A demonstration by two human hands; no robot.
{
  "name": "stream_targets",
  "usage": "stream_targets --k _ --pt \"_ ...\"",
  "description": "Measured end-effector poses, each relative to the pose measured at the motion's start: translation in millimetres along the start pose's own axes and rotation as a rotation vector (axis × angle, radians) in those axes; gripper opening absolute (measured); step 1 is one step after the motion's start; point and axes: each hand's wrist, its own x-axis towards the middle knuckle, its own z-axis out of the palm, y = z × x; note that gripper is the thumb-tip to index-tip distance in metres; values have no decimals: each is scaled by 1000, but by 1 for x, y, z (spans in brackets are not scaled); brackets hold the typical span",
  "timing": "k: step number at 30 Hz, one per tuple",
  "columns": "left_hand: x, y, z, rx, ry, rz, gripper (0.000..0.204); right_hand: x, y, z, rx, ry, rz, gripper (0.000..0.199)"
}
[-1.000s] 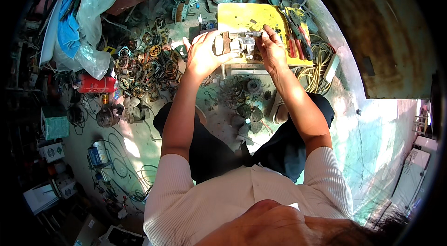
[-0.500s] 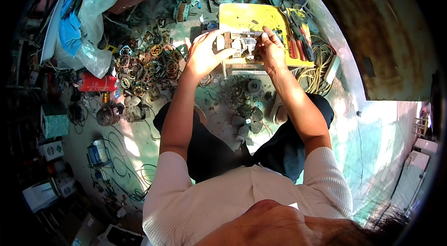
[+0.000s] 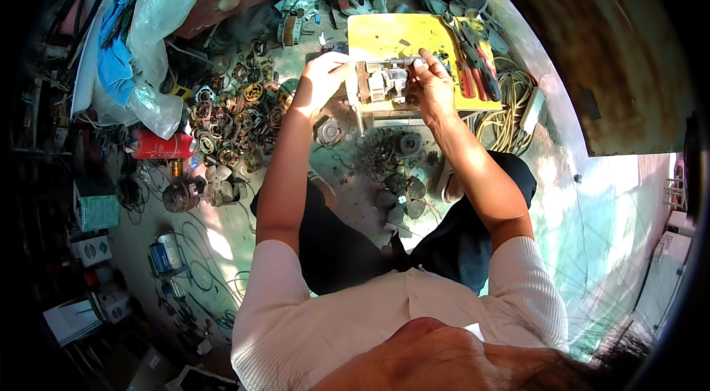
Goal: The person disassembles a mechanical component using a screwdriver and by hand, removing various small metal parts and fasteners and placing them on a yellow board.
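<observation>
Bare hands work at a silvery cast-metal part [image 3: 388, 85] by the yellow table's [image 3: 370, 32] near-left corner.
The right hand's [image 3: 435, 88] fingers pinch a slim grey metal rod [image 3: 392, 61] along the part's far side; the left hand [image 3: 323, 82] is beside the left edge, its grip impossible to tell. Red-handled tools [image 3: 466, 82] lie near the right edge.

"What colour is the tabletop [image 3: 370, 32]?"
"Bright yellow, with dark specks and smudges."
"And the metal part [image 3: 388, 85]?"
"Silvery grey; the metal rod [image 3: 397, 61] is a darker grey."
"The tool handles [image 3: 467, 82]?"
"Some red, one dark."
"What about the clothes?"
"A cream top [image 3: 274, 272] with fine ribbed lines on the sleeves, black trousers [image 3: 336, 258]."
"And the big panel [image 3: 617, 58]?"
"Rusty brown, blotched and streaked."
"The cloth [image 3: 115, 80]?"
"Vivid blue; the canister [image 3: 161, 145] is red."
</observation>
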Motion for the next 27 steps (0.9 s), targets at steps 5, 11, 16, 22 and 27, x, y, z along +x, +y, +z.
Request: stream_targets --k 5,11,16,22,27 --pt "6 -16 0 42 22 27 25 -6 -2 7 -6 -10 19 38" --pt "8 -13 9 170 96 88 20 -7 0 7 -13 -2 26 34" --pt "12 -18 4 190 87 70 20 -12 0 14 -5 25 39 33" --pt "3 -7 -6 146 -36 34 19 -13 -5 13 -47 15 34 35" --pt "7 -16 -2 129 -27 39 21 -12 -1 12 -54 1 8 36"
